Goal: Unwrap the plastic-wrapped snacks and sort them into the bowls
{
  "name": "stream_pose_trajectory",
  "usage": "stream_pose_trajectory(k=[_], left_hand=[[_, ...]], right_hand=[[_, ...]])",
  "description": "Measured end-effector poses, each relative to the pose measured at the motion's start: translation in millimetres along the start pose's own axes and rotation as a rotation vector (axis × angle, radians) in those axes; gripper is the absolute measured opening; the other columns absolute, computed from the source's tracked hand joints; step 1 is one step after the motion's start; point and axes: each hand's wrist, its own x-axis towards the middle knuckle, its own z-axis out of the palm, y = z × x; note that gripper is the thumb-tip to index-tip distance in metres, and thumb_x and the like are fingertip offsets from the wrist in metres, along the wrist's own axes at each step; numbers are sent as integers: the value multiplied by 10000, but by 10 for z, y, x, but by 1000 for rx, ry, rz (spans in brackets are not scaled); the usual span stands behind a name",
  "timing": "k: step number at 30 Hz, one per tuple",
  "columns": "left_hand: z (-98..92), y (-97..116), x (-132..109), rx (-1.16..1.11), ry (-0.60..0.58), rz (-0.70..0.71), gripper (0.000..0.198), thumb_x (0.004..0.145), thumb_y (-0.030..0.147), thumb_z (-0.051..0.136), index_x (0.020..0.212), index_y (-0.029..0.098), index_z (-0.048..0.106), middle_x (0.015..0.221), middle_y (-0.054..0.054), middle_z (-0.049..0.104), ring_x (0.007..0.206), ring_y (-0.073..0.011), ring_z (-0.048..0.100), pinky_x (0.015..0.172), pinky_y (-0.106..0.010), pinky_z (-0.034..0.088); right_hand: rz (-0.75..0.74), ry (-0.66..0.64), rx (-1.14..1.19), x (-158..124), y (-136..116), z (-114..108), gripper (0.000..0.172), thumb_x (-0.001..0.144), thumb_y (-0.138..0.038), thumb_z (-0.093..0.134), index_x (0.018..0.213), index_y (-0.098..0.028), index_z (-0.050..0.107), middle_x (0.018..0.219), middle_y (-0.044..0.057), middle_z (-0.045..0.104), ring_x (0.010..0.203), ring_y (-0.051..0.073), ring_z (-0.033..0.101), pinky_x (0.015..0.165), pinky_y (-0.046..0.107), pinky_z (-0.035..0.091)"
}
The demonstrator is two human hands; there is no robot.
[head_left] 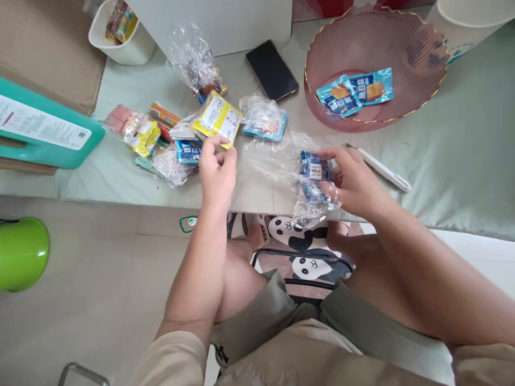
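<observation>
The right hand (pixel 354 179) has its thumb and fingers closed around a dark-blue packet with a white barcode label (pixel 315 170), near the front edge of the tabletop (pixel 458 166), which is covered in pale green cloth. Crumpled clear plastic film (pixel 277 161) surrounds that packet, spreading to its left and hanging down in front of it over the edge. The left hand (pixel 217 174) is curled, thumb and index finger near each other, at the lower edge of a square yellow-and-white printed packet (pixel 219 120); whether it pinches the packet cannot be told. Just right of that packet lies a flat light-blue packet (pixel 265 127) topped with crumpled clear wrap. To the left, a loose heap includes a small blue packet with white lettering (pixel 188 151), a long orange-and-red packet (pixel 164 115) and pink and yellow packets in clear wrap (pixel 137 131). Just beyond the right hand, a slim white tool with a dark tip (pixel 384 169) lies at a slant. Farther back rest a black rectangular phone (pixel 272 69) and a translucent pink ribbed bowl with a wavy gold rim (pixel 374 32), in which two light-blue packets (pixel 372 87) overlap. At the far left are a white plastic tub holding wrapped packets (pixel 140 48) and a teal plastic jug with a white label (pixel 86 134); a lime-green bin (pixel 24 252) sits lower, beside the pale floor (pixel 104 279).
</observation>
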Motion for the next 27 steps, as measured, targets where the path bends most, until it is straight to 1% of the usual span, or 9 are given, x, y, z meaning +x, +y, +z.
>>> stream_pose_trajectory(k=[2, 5, 6, 8, 11, 14, 17, 21, 27], left_hand=[[52, 52, -100, 160, -8, 265, 165, 907, 258, 634, 1061, 272, 575, 716, 33, 580, 658, -147, 612, 631, -290, 525], [209, 174, -270, 424, -325, 537, 350, 802, 164, 651, 1143, 235, 625, 1097, -62, 731, 1144, -258, 671, 1037, -432, 522], [261, 202, -309, 477, -412, 560, 388, 783, 128, 636, 1159, 226, 635, 1121, -64, 743, 1180, -265, 662, 1098, -456, 484], [334, 222, -341, 515, -481, 546, 382, 774, 60, 572, 1110, 218, 660, 979, -31, 761, 1033, -230, 698, 1100, -454, 471], [351, 186, -299, 429, -420, 491, 249, 767, 23, 500, 828, 220, 640, 727, 12, 685, 753, -171, 649, 896, -368, 532], [316, 136, -240, 269, -360, 438, 208, 751, 38, 482, 685, 220, 557, 691, 10, 648, 718, -159, 631, 726, -308, 512], [305, 88, -207, 120, -322, 360, 191, 748, 56, 481, 678, 216, 558, 707, 14, 661, 781, -160, 692, 761, -301, 532], [313, -4, -137, -13, -221, 266, 163, 734, 78, 505, 663, 218, 549, 654, 29, 618, 789, -167, 724, 791, -311, 560], [235, -154, 39, -146, 21, 226, 144, 692, 108, 528, 632, 229, 478, 593, 38, 531, 649, -160, 638, 775, -353, 563]], right_hand=[[-112, 71, -146, -11, -33, 28, 633, 768, -178, 594, 1397, -233, 545, 1414, 173, 555, 1165, 354, 629, 967, 537, 512], [-283, 86, -266, -15, -114, 105, 722, 734, -86, 514, 1439, -242, 505, 1533, 139, 541, 1457, 399, 441, 1082, 589, 401], [-302, 73, -270, -10, -134, 129, 747, 721, -58, 489, 1444, -249, 499, 1497, 118, 589, 1480, 383, 424, 1090, 584, 386], [-281, 59, -247, 6, -147, 152, 735, 714, -44, 475, 1414, -259, 528, 1323, 92, 701, 1442, 355, 476, 1083, 563, 383], [-224, 90, -169, 23, -123, 116, 572, 728, -87, 508, 1250, -271, 650, 1089, 72, 744, 1242, 331, 607, 1026, 525, 425], [-193, 197, -83, 0, -100, 42, 355, 765, -109, 527, 998, -274, 739, 1018, 68, 744, 1158, 321, 641, 1003, 526, 455], [-165, 315, -8, -55, -75, -8, 218, 812, -141, 566, 822, -272, 741, 982, 65, 761, 1203, 336, 644, 1026, 561, 463], [-144, 391, 88, -99, 31, -44, 177, 810, -154, 585, 732, -271, 693, 930, 44, 772, 1198, 324, 661, 1062, 584, 472], [53, 488, 251, -110, 230, -200, 155, 725, -127, 523, 707, -251, 613, 868, 37, 741, 962, 263, 717, 976, 537, 548]])
